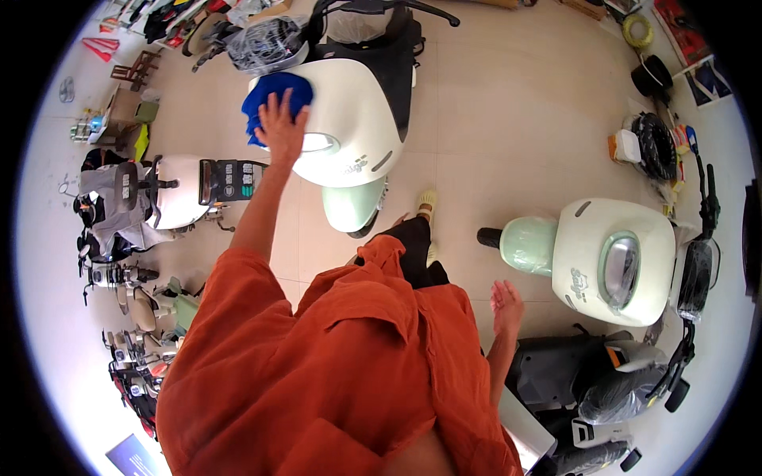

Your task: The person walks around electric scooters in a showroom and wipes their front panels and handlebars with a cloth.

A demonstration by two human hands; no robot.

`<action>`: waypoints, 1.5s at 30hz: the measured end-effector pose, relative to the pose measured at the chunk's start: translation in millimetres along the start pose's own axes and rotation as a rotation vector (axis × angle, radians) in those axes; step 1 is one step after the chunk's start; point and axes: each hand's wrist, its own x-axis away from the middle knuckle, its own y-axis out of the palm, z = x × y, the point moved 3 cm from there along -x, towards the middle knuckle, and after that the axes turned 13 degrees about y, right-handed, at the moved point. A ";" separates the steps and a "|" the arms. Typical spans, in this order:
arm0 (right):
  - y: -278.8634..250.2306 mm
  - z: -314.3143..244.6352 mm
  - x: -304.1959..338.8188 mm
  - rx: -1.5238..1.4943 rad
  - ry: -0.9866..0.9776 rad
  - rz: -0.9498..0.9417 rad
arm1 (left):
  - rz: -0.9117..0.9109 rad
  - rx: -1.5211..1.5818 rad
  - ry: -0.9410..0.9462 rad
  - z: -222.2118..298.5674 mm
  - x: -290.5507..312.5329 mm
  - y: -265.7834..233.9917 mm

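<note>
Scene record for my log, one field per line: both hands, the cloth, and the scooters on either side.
Left hand: spread flat over the blue cloth
Blue cloth: on the front of a cream scooter, beside its oval headlight
Right hand: in the air, nothing visible in it
Right side: second cream scooter with a pale green fender; dark scooter below it in view
Left side: pale scooter partly under a grey cover
Floor: beige tiles
</note>
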 end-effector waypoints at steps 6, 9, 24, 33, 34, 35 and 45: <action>41.5 16.0 11.0 0.043 -0.008 -0.168 | -0.267 -0.124 0.530 100.2 6.9 1.3; 53.6 0.0 21.7 0.152 -0.074 -0.192 | -0.391 -0.215 0.549 114.9 2.9 20.2; 21.0 17.5 0.3 -0.042 -0.009 -0.026 | -0.043 0.031 -0.006 3.3 -7.0 -27.5; 116.9 19.2 13.6 0.081 -0.026 -0.033 | 0.056 0.082 0.070 -138.1 -35.1 50.7; 124.2 26.8 12.1 0.094 -0.033 -0.034 | 0.069 0.218 -0.013 -143.2 -37.5 54.0; 132.2 35.7 10.4 0.086 -0.023 -0.057 | 0.076 0.222 -0.027 -151.4 -39.4 61.1; 251.0 91.4 49.6 0.333 0.076 -0.136 | 0.078 0.874 -0.480 -201.8 36.1 124.2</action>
